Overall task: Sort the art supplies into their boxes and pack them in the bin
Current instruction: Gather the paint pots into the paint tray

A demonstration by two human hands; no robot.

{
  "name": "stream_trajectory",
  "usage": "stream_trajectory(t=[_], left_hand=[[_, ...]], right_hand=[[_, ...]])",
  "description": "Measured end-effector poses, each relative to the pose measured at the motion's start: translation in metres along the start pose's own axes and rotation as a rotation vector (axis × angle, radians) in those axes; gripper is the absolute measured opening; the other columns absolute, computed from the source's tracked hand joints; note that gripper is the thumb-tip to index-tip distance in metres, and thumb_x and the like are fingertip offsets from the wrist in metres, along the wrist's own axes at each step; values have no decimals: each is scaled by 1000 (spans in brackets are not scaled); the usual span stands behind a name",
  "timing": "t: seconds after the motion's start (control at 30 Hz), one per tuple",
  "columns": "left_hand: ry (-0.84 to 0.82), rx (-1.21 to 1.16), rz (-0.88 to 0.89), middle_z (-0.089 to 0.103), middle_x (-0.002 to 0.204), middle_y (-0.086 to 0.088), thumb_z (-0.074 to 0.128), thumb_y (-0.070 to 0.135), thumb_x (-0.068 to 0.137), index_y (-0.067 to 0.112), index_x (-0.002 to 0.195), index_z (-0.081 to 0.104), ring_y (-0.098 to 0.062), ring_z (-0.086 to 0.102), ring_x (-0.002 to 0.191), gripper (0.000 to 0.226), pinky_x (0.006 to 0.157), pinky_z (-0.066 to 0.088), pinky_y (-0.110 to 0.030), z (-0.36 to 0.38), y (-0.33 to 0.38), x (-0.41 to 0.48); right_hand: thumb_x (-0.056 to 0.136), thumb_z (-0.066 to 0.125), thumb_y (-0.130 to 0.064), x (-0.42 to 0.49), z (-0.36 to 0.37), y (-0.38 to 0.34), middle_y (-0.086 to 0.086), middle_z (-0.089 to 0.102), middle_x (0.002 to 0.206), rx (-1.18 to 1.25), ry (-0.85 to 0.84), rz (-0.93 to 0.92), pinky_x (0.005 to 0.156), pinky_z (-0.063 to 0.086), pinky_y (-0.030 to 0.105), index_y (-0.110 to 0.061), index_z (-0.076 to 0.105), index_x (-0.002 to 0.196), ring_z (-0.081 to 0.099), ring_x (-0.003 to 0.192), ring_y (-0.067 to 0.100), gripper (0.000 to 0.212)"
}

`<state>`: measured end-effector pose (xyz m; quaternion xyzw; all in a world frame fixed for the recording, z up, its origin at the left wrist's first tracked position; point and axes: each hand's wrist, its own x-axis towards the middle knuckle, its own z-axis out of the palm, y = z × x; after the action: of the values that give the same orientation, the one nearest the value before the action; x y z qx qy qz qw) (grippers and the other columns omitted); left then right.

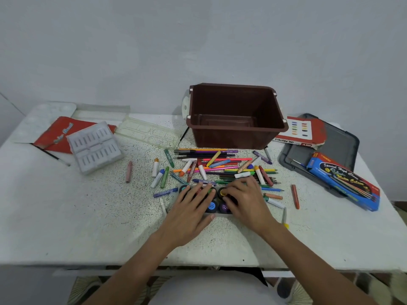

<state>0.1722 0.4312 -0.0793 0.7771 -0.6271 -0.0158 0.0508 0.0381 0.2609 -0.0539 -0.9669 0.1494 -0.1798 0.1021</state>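
On the speckled white surface [88,216], below a pale wall [154,51], the left hand [193,208] and right hand [244,199] lie flat, fingers spread, on boxed paint pots [211,207]. Scattered pencils and crayons [220,166] lie just beyond them, and the brown bin [235,137] stands farther back.

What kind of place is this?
Probably a home art corner: a speckled table against a plain wall, littered with loose crayons and colour pencils, plus an oil pastels box and an empty brown bin.
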Motion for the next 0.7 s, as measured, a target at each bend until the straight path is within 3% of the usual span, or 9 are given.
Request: stream_trajectory(t=[0.13,0.4,0.57,0.7], left_hand=[[19,-9,-1,25,162,-1,19,56,104,17,155,26,-21,17,150,64,120,13,-44,2,1,0],[18,5,2,27,161,-1,21,56,104,17,155,27,-21,19,150,64,120,14,-44,4,-1,0],[26,40,9,23,162,-5,22,56,104,14,155,26,-25,15,151,66,119,11,-44,2,6,1],[7,58,66,12,164,-7,21,58,103,11,156,19,-26,5,152,71,122,12,-46,4,20,5]], right_hand=[[85,73,-22,3,-2,2,-3,69,103,90,-39,71,85,43,39,-17,74,100,51,98,24,16],[91,67,-23,-12,4,3,1,65,104,29,23,7,91,44,46,-14,74,105,54,97,23,18],[101,39,-36,-28,2,3,10,57,137,-84,-58,25,110,36,53,-11,59,133,51,127,29,45],[104,17,-45,-41,0,6,9,28,158,-185,-230,109,118,17,55,-10,32,151,24,147,33,60]])
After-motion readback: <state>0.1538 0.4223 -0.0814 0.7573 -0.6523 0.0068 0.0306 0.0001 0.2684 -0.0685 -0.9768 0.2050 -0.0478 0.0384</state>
